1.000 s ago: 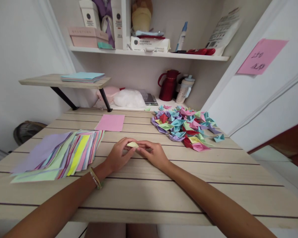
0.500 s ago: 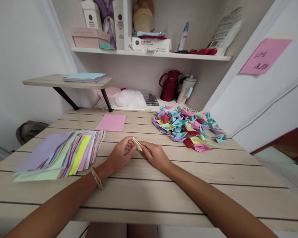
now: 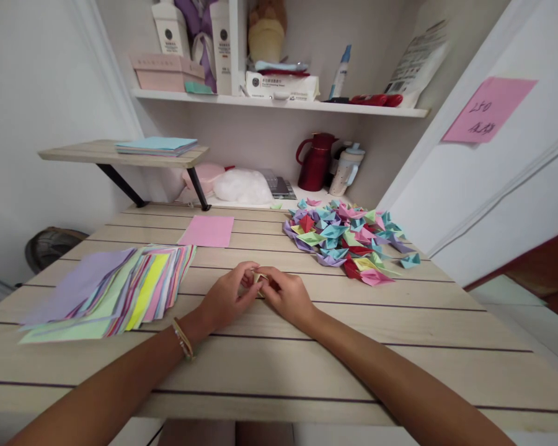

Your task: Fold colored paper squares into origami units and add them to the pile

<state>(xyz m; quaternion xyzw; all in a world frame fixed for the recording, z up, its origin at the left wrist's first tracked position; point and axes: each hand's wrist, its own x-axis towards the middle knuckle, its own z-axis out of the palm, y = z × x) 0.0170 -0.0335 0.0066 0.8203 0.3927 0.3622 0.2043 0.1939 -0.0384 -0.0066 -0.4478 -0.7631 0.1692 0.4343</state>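
My left hand point(image 3: 227, 296) and my right hand point(image 3: 286, 296) meet at the middle of the wooden table point(image 3: 279, 347), fingers pinched together on a small folded piece of pale yellow paper point(image 3: 259, 277). Most of that paper is hidden between the fingertips. A fanned stack of coloured paper sheets point(image 3: 116, 288) lies to the left of my left hand. One pink sheet point(image 3: 207, 230) lies flat further back. A heap of folded paper boats point(image 3: 346, 238) in several colours sits at the right rear of the table.
A small raised shelf point(image 3: 121, 153) with a thin stack of paper stands at the back left. A dark red jug point(image 3: 315, 161) and a pale cup point(image 3: 346, 167) stand against the back wall. A pink note point(image 3: 488, 110) hangs on the white door at right.
The yellow paper has gone from lying open between my fingertips to being folded up small and nearly hidden. Both hands have closed in tighter on it.
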